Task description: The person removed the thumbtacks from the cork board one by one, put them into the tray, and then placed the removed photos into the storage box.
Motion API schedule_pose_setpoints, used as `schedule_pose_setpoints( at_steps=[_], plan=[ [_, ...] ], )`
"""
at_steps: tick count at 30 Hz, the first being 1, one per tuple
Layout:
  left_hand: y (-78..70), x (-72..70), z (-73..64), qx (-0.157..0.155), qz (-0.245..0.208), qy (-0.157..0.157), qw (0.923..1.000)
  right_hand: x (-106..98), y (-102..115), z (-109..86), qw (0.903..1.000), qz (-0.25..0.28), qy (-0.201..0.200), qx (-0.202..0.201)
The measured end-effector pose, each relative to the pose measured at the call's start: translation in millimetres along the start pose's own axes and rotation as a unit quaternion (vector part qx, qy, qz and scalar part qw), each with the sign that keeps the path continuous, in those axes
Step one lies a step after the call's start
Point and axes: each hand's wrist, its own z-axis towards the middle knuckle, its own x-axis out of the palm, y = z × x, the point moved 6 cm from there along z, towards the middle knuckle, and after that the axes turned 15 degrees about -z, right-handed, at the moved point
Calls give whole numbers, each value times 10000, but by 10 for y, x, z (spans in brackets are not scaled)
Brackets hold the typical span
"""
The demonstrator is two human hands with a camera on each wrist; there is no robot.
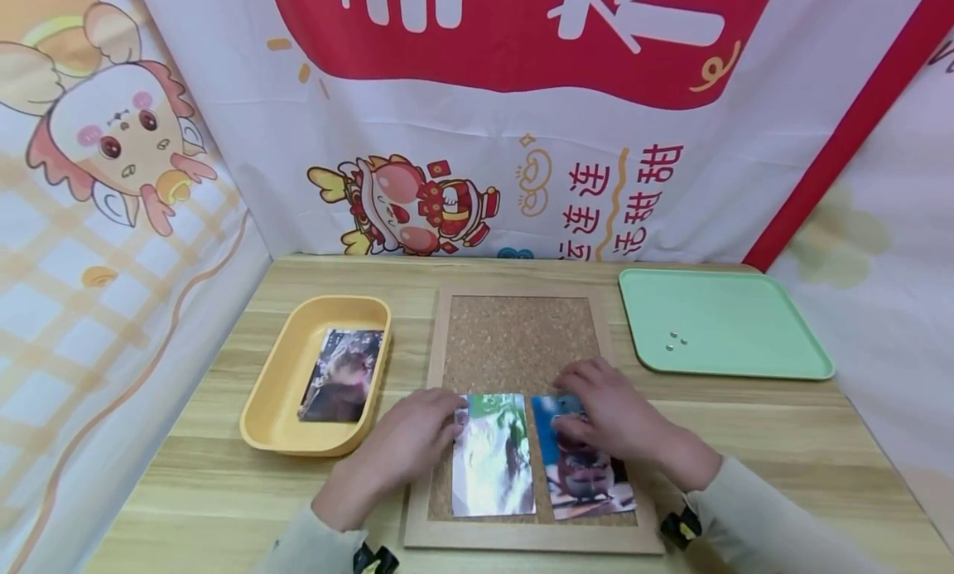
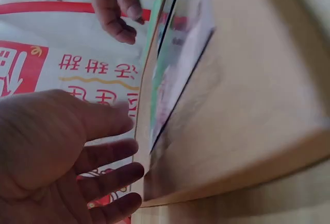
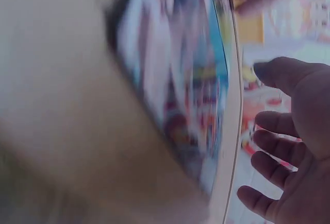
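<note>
Two glossy photos lie side by side on the lower half of a wood-framed cork board [image 1: 522, 334]. Glare whitens the left photo [image 1: 492, 458], which has green at its top. Blue fills the background of the right photo [image 1: 585, 475], tilted slightly. My left hand [image 1: 413, 437] is at the left photo's left edge, fingers loosely spread in the left wrist view. Over the upper part of the right photo is my right hand [image 1: 614, 412], covering some of it. Its fingers [image 3: 276, 144] are apart and relaxed in the right wrist view. Neither hand is seen gripping anything.
A yellow tray [image 1: 272, 392] on the left holds another photo [image 1: 344, 375]. On the right, a green tray [image 1: 738, 317] carries three small silver pieces [image 1: 673, 340]. Printed cloth [image 1: 246, 135] hangs behind and beside the wooden table [image 1: 209, 475].
</note>
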Motion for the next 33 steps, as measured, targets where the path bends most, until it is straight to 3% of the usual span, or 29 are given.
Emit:
schedule_pose_setpoints(
  at_steps=[5, 13, 22, 33],
  plan=[
    [58, -75, 149, -523, -273, -293, 9978, 46, 288, -16, 9985, -35, 127, -540],
    [124, -38, 259, -807, -304, -314, 9958, 149, 492, -59, 9957, -302, 380, -787],
    [177, 3, 316, -832, -111, -294, 9960, 229, 548, -80, 9938, -355, 655, -825],
    [131, 48, 369, -809, -194, -132, 9964, 248, 538, -96, 9946, -292, 612, -785]
  ],
)
